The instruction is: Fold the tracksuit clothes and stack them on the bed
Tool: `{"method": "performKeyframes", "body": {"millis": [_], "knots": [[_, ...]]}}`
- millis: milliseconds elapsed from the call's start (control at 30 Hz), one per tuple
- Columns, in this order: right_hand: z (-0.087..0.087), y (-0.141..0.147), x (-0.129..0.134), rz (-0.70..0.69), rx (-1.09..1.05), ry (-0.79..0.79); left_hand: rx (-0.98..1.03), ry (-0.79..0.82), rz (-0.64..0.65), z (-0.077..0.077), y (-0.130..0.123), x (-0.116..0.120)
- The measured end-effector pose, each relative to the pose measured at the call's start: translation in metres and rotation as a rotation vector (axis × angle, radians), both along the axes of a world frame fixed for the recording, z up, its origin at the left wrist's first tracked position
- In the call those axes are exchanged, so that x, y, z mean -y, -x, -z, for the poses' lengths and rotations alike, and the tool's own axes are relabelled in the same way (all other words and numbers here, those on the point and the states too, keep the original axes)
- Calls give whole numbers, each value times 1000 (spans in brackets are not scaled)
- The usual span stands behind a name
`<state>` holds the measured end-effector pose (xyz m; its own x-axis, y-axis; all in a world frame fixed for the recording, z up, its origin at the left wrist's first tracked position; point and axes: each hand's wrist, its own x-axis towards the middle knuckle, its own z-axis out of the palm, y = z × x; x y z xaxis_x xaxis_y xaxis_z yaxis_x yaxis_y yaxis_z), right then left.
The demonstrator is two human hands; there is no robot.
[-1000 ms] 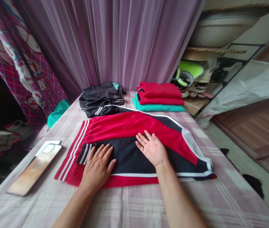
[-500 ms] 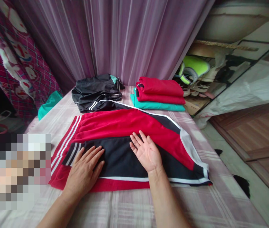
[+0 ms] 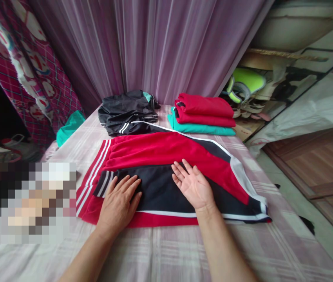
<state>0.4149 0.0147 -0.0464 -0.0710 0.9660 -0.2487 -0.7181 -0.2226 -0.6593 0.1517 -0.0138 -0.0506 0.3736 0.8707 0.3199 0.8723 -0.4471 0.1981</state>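
Note:
A red and black jacket with white stripes lies spread on the checked cloth of the table. One black sleeve is laid across its red body. My left hand rests palm down at the striped cuff end of that sleeve, fingers spread. Over the sleeve's middle, my right hand is turned palm up with its fingers apart, holding nothing. Whether its back touches the fabric is hard to tell.
Behind the jacket are a crumpled black garment and a stack of folded red clothes on a folded green one. A purple curtain hangs behind. Shelves with a lime-green item stand at right. A blurred patch covers the left.
The whole view has shifted, so the jacket and table appear farther right and slightly higher. Both hands keep nearly the same pose and place over the jacket.

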Motion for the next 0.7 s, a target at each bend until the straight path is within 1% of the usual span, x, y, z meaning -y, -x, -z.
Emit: {"method": "performKeyframes", "body": {"millis": [233,533,633,700], "knots": [[2,-3,3,-25,166,-17,21,25,-6,-2,-1,4],[4,-2,1,-29,90,-14,-1,15,-6,-4,-1,4],[7,4,0,0,123,-37,-10,6,-17,-3,-3,3],[8,9,0,54,209,-74,-32,5,-41,-3,-5,1]]}}
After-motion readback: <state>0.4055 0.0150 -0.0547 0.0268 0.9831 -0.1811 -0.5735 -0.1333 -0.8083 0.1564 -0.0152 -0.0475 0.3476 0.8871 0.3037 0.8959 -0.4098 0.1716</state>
